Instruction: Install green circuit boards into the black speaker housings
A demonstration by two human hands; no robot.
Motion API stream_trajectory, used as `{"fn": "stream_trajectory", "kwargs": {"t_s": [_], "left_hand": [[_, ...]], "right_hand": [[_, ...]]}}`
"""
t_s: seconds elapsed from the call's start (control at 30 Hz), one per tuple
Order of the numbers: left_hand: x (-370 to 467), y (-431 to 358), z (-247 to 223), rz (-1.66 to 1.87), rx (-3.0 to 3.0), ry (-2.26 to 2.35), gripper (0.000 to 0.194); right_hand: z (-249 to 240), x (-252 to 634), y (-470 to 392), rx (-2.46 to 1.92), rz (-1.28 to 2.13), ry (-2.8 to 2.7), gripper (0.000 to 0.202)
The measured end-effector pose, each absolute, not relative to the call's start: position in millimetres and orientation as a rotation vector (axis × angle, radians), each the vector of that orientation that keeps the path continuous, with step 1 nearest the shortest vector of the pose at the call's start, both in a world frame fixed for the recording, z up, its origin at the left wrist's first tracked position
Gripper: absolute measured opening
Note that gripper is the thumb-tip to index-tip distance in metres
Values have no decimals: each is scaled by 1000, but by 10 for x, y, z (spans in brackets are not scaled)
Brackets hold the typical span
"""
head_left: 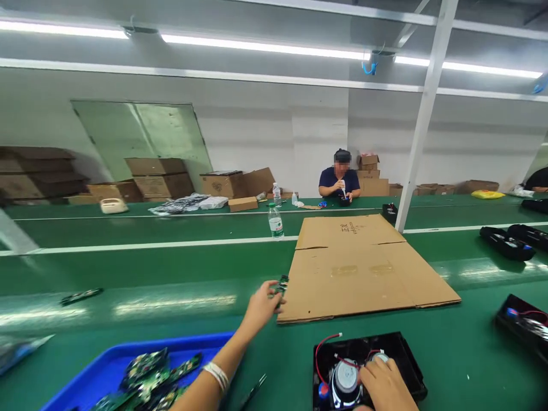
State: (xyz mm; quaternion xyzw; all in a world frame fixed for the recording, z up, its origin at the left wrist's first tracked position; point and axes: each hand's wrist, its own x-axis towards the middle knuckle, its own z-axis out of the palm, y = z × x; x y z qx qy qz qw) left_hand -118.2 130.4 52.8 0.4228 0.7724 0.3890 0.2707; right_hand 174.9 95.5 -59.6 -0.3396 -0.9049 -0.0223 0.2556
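My left hand (262, 307) reaches forward over the bench and pinches a small green circuit board (281, 284) near the left edge of a flat cardboard sheet. At the lower right, my right hand (383, 383) grips a black speaker case (405, 357), its fingers bent over the inside. Inside the case a round silver speaker (346, 375) shows, with a second one partly hidden by my fingers. Red wires (317, 359) with white plugs rise from the case. A blue tray (128, 349) piled with green circuit boards (148, 371) sits below my left forearm.
The cardboard sheet (363, 279) covers part of the bench ahead. A water bottle (275, 221) stands behind it. A loose board (81, 296) lies left; a thin dark tool (253, 391) lies beside the tray. More speaker cases (507, 242) are right. Across, a person (340, 180) works.
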Motion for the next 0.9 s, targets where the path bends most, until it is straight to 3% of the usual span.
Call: {"fn": "stream_trajectory", "kwargs": {"t_s": [0.1, 0.23, 0.33, 0.5, 0.6, 0.73, 0.9], "left_hand": [[-773, 880, 474, 1168, 1089, 1856, 20], [-381, 367, 296, 1636, 633, 1331, 39], [-228, 222, 126, 1800, 310, 1101, 45], [-148, 203, 9, 1821, 230, 866, 39], [-127, 161, 62, 1765, 238, 825, 33], [-128, 100, 111, 1702, 221, 797, 40], [-131, 68, 64, 1762, 449, 1058, 44]], "right_hand": [[-281, 1428, 954, -946, 558, -2445, 24], [61, 1075, 1037, -849, 1399, -2007, 40], [162, 912, 1120, -761, 1697, -1504, 47], [241, 904, 1150, -531, 2166, -1036, 36], [317, 994, 1130, -640, 2018, -1273, 32], [424, 1083, 1033, -691, 1434, -1926, 16], [407, 1075, 861, -550, 863, -2277, 20]]}}
